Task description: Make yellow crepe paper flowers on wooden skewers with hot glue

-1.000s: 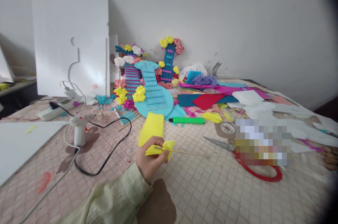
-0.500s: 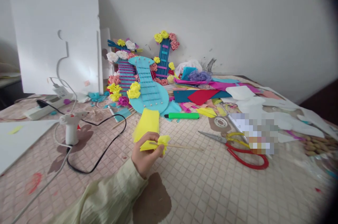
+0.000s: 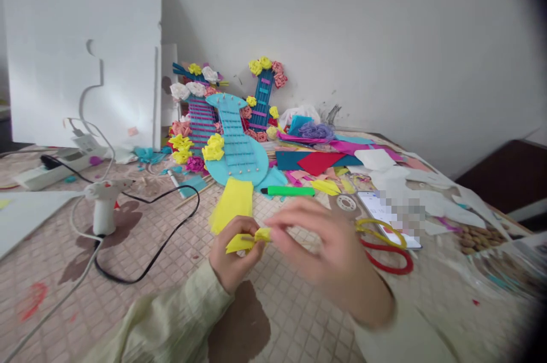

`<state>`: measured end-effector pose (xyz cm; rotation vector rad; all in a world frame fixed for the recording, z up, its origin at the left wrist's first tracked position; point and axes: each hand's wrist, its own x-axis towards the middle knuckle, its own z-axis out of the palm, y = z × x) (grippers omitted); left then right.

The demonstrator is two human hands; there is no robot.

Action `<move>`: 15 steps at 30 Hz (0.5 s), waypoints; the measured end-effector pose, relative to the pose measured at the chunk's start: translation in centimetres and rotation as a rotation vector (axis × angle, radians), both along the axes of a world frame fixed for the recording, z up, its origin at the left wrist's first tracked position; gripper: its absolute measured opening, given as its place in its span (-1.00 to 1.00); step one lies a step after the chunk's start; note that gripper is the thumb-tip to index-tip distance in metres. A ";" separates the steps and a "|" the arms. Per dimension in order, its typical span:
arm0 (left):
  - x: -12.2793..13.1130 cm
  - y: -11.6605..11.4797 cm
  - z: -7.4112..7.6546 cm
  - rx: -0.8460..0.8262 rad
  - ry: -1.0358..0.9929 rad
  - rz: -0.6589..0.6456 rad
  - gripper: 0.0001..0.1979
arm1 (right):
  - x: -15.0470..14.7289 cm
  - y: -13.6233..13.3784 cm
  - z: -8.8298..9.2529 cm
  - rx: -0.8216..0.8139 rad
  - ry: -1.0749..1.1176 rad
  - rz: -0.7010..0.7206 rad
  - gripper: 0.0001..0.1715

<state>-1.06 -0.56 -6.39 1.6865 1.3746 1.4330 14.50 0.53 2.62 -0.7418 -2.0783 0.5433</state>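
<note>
My left hand point(image 3: 235, 252) is closed in a pinch on a piece of yellow crepe paper point(image 3: 236, 245) and a thin wooden stick point(image 3: 247, 239). The paper is bunched where the fingertips press it. From the right comes my right hand point(image 3: 325, 243), smeared by motion, its thumb and fingertips at the bunched end of the paper. Whether those fingertips grip it I cannot tell. The far part of the stick is hidden behind this hand. Just behind my left hand lies a flat yellow paper strip point(image 3: 234, 203). Red- and yellow-handled scissors point(image 3: 391, 263) lie beside my right hand, their blades hidden.
A white glue gun point(image 3: 103, 209) with its black cable point(image 3: 171, 237) stands at left. Behind are a blue guitar-shaped piece point(image 3: 237, 146) with paper flowers, a green marker point(image 3: 290, 191), and coloured paper scraps point(image 3: 325, 160). A phone point(image 3: 380, 212) lies at right.
My right hand has come into view from the right and reached the bunched yellow paper. My left hand keeps its hold on paper and stick. The view has shifted slightly.
</note>
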 end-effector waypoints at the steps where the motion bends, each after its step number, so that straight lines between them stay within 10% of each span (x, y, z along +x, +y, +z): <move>1: 0.0 0.0 0.1 0.004 0.018 0.002 -0.94 | -0.7 1.1 -0.4 -0.055 -0.061 0.025 -0.88; 7: -0.1 -0.2 0.1 0.011 0.083 0.037 -0.95 | -4.4 5.9 -2.1 -0.317 -0.357 0.166 -0.85; 15: -0.2 0.0 -0.3 0.046 0.127 0.083 -0.94 | -5.8 6.0 -1.3 -0.363 -0.487 0.155 -0.86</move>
